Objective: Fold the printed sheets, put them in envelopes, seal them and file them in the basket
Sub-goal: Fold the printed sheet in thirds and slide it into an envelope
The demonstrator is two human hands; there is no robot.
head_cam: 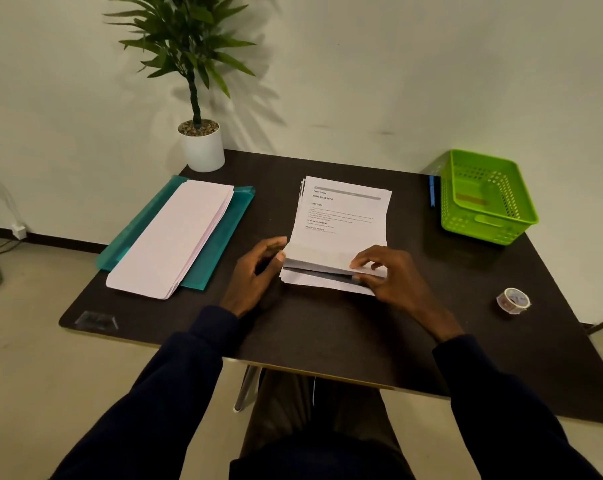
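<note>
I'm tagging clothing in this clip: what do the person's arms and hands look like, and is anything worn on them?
Both arms are covered by long dark navy sleeves, the left sleeve and right sleeve each ending at the wrist. The left hand and right hand are bare: no gloves, and no rings or watch show.

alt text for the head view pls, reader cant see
A left hand and right hand fold up the near edge of a printed white sheet on a dark table; white envelopes on a teal folder lie left, a green plastic basket right.
</note>
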